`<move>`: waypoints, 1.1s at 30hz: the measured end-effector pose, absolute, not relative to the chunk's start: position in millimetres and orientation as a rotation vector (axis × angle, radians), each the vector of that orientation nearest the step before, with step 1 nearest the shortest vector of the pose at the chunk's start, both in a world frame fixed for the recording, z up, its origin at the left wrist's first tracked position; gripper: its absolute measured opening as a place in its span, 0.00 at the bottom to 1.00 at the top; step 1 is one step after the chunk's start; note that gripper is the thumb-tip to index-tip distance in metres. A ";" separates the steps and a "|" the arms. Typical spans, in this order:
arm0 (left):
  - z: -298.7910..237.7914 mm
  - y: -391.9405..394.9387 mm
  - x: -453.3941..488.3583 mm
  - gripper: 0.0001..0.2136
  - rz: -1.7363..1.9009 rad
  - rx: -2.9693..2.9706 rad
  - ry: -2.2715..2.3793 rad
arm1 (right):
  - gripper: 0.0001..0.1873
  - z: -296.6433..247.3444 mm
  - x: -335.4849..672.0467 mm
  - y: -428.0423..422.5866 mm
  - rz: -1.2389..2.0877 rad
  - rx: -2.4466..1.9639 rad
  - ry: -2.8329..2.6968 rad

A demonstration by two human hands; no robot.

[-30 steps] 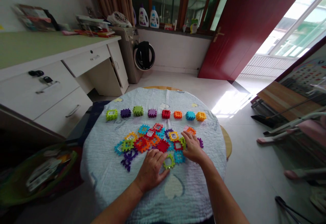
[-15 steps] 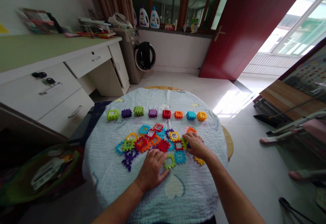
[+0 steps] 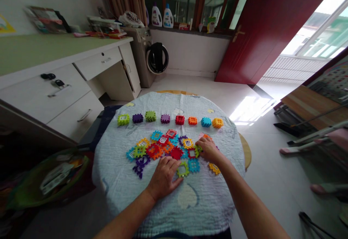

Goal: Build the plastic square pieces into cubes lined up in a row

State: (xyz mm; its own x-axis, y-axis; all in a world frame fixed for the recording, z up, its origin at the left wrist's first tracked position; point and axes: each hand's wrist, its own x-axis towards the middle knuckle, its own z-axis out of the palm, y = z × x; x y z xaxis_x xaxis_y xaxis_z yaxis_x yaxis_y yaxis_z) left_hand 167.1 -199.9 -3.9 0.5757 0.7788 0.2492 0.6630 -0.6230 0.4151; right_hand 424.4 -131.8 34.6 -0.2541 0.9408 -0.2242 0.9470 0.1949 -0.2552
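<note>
Several interlocking plastic building tiles with toothed edges lie in a loose pile in the middle of the cloth-covered table. My left hand (image 3: 164, 176) rests low at the front of the pile, fingers spread, its thumb beside a light green window-frame tile (image 3: 183, 169). At the pile's right side, my right hand (image 3: 209, 150) has its fingers curled down on a green tile (image 3: 198, 150), partly hidden by them. Close to that hand are a red frame tile (image 3: 191, 153), a blue tile (image 3: 194, 165) and a yellow tile (image 3: 214, 168). An orange tile (image 3: 207, 137) shows behind the right hand.
A row of small assembled cubes, from a green cube (image 3: 123, 120) to a yellow cube (image 3: 217, 123), spans the table's far part. Light blue cloth (image 3: 165, 217) covers the round table. A desk (image 3: 65, 52) stands left, a washing machine (image 3: 144, 58) behind, a red door (image 3: 269, 25) right.
The whole view has shifted slightly. My right fingers stay at the green tile with little movement, and my left hand keeps its place beside the light green frame tile.
</note>
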 end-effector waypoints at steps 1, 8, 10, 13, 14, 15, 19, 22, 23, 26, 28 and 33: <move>-4.3 -199.6 167.0 0.22 0.597 2.539 1.189 | 0.20 38.9 422.2 -134.1 -0.529 1.928 2.435; -10.8 -197.7 163.9 0.35 0.687 2.582 1.187 | 0.12 57.0 378.1 -174.2 -0.676 1.714 2.634; -12.2 -197.5 163.0 0.38 0.718 2.579 1.182 | 0.12 51.6 363.9 -183.8 -0.666 1.699 2.633; -12.1 -197.8 162.7 0.37 0.712 2.572 1.175 | 0.12 42.4 350.3 -190.4 -0.616 1.733 2.596; -11.5 -198.0 162.8 0.35 0.701 2.568 1.175 | 0.14 40.6 348.8 -191.1 -0.613 1.739 2.591; -10.6 -198.1 163.0 0.33 0.686 2.564 1.176 | 0.15 39.6 348.9 -191.4 -0.621 1.744 2.599; -5.7 -198.5 164.3 0.29 0.612 2.537 1.184 | 0.22 40.5 366.2 -192.0 -0.714 1.844 2.715; -0.2 -198.5 167.3 0.29 0.531 2.513 1.199 | 0.21 36.3 389.2 -193.7 -0.764 2.049 2.778; 2.4 -198.5 169.2 0.29 0.495 2.504 1.217 | 0.20 32.8 396.6 -194.8 -0.767 2.135 2.782; 12.3 -198.5 177.9 0.29 0.365 2.478 1.315 | 0.14 17.1 412.6 -200.1 -0.709 2.387 2.770; 19.9 -197.9 185.0 0.28 0.269 2.468 1.378 | 0.13 5.3 417.3 -203.8 -0.603 2.493 2.767; 33.3 -193.6 196.7 0.18 0.057 2.469 1.454 | 0.14 -15.6 416.7 -204.5 -0.287 2.541 2.771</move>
